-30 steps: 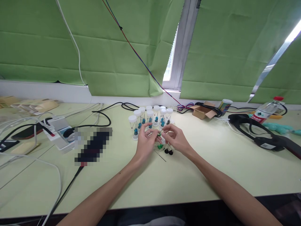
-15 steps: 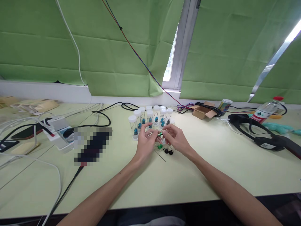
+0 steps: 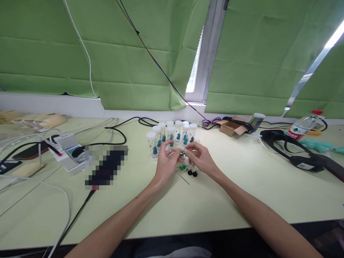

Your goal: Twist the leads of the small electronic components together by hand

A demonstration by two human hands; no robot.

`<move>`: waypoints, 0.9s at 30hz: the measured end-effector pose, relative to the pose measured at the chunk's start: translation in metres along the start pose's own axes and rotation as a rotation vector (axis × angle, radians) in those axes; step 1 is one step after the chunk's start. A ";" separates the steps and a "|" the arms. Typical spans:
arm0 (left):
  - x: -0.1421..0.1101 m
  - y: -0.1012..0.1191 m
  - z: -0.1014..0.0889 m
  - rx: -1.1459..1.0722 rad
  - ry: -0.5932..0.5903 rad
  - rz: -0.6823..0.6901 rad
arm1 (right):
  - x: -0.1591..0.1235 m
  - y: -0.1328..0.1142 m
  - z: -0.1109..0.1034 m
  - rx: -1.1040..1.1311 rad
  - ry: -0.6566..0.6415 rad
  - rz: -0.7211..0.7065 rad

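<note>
Between my two hands is a small green part [image 3: 183, 153] with a thin rod running through or beside it. My left hand [image 3: 168, 161] is closed, thumb and fingers pinching the rod side. The fingertips of my right hand [image 3: 198, 156] pinch the green part from the other side. Below them on the table lie another green piece [image 3: 182, 167], a pair of black round parts [image 3: 192, 173] and a thin metal rod [image 3: 185, 178]. Just behind my hands stand several clear tubes [image 3: 152, 143] with white caps and blue parts inside.
Left of my arms lie a pixelated dark object [image 3: 107, 166], a white box [image 3: 70, 154] and tangled cables [image 3: 40, 143]. On the right are a black headset [image 3: 295, 157], a bottle with a red cap [image 3: 303, 125], an open cardboard box [image 3: 232, 126] and a can [image 3: 256, 122].
Almost nothing differs. Both hands keep their pinch on the green part, with only a very slight shift of the fingers.
</note>
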State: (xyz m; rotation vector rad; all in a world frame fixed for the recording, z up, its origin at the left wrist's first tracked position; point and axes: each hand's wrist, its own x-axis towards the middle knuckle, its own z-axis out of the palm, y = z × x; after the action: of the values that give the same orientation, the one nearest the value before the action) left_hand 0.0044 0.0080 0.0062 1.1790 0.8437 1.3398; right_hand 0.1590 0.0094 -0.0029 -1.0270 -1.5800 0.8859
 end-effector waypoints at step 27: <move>0.000 -0.003 -0.002 0.022 -0.017 -0.001 | 0.001 0.001 0.002 -0.005 0.018 0.002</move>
State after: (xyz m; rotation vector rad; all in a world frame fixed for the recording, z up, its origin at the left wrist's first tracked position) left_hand 0.0035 0.0087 0.0031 1.2054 0.8486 1.3205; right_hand 0.1572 0.0104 -0.0042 -1.0377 -1.5671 0.8722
